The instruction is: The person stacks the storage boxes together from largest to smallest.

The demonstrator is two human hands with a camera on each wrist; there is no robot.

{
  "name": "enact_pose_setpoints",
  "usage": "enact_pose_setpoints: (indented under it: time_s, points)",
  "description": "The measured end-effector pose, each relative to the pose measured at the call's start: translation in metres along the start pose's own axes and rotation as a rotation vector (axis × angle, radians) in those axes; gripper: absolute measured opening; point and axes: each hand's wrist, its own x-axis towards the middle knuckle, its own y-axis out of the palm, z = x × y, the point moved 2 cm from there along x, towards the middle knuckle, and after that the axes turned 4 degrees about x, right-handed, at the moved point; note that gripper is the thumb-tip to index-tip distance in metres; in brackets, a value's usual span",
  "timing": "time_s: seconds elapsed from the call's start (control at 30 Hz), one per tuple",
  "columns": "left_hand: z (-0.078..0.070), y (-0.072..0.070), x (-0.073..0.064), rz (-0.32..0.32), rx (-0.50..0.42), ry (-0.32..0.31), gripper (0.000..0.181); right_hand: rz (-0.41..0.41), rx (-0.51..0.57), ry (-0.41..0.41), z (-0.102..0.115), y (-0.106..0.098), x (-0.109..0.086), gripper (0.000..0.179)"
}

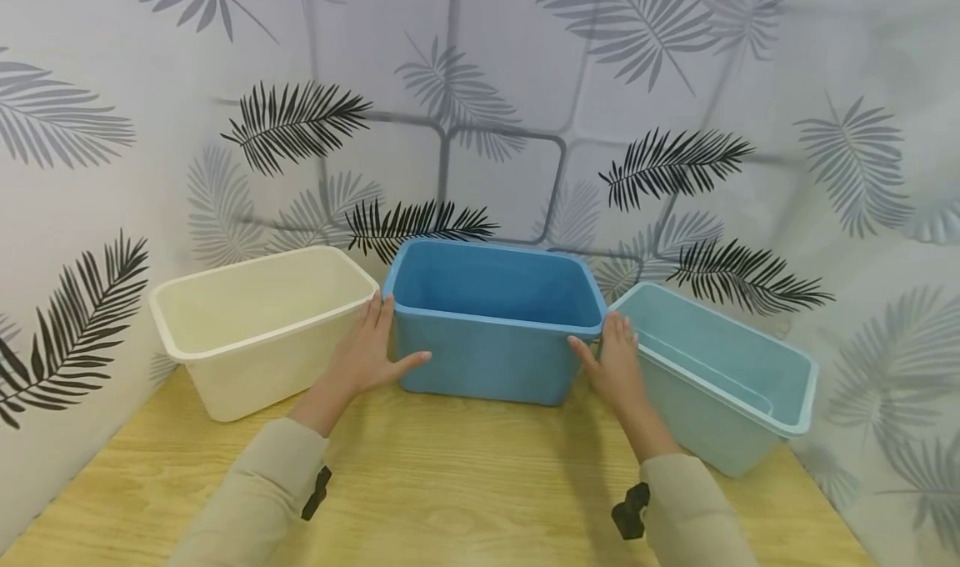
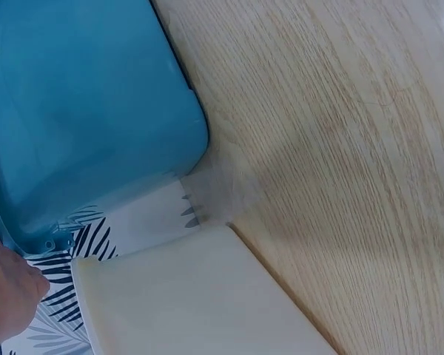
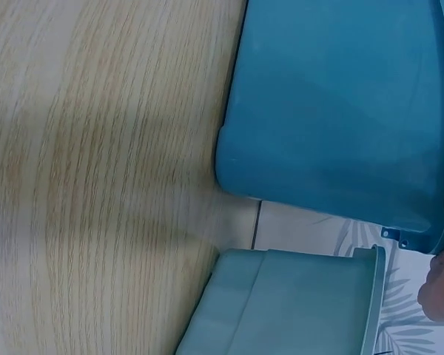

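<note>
A blue plastic bin [image 1: 487,358] stands upright on the table between my hands. At its left end, my left hand [image 1: 363,354] touches the rim corner, fingers straight and thumb pointing across the front wall. My right hand [image 1: 617,365] rests against the right rim corner in much the same way, fingers extended. On the left is a cream bin [image 1: 262,375], angled inward, its near corner behind my left fingers. A pale green bin [image 1: 697,400] sits angled on the right, beside my right hand. In both wrist views only part of each hand shows at the blue bin's rim.
The bins stand on a light wood-grain table [image 1: 450,484]. Behind them rises a pale backdrop [image 1: 510,75] printed with grey and black leaves. Narrow gaps separate the bins' lower walls. The left bin's interior shows no contents.
</note>
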Motion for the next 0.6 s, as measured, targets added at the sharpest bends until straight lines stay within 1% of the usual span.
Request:
enact_pose_setpoints:
  time_s: [0.2,0.4,0.6]
  points:
    - [-0.0005,0.0014,0.0002,0.009,-0.023,-0.004,0.103,-0.036,0.005,0.035,0.0014,0.0003,0.0011,0.072]
    - [0.0002,0.0027,0.0003,0.01,-0.036,-0.015,0.104,-0.078,-0.004,0.015,0.0032,0.0,0.0013,0.069]
    - [-0.0018,0.0003,-0.0045,-0.007,-0.029,0.002,0.103,-0.1,-0.008,0.004,0.004,-0.0012,-0.0013,0.068]
